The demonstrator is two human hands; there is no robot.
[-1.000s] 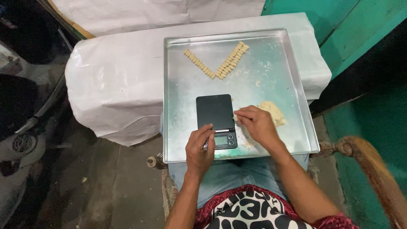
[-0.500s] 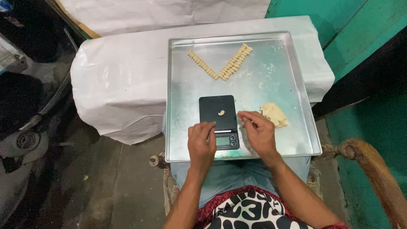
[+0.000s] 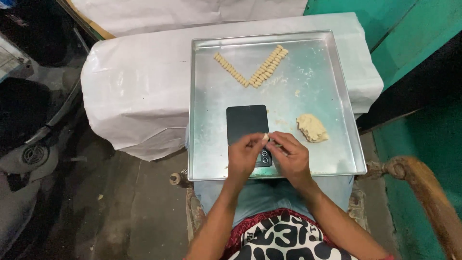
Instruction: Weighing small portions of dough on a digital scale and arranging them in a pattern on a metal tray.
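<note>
Over black scale [image 3: 246, 124] | dough bit [image 3: 264, 137] pinched between left grip [image 3: 244, 155], right grip [image 3: 288, 156]

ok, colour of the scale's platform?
Black, on the small scale lying in the metal tray; head view.

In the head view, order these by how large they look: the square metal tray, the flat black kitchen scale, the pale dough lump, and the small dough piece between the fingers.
1. Square metal tray
2. Flat black kitchen scale, partly hidden by the hands
3. Pale dough lump
4. Small dough piece, pinched between left hand and right hand
</note>
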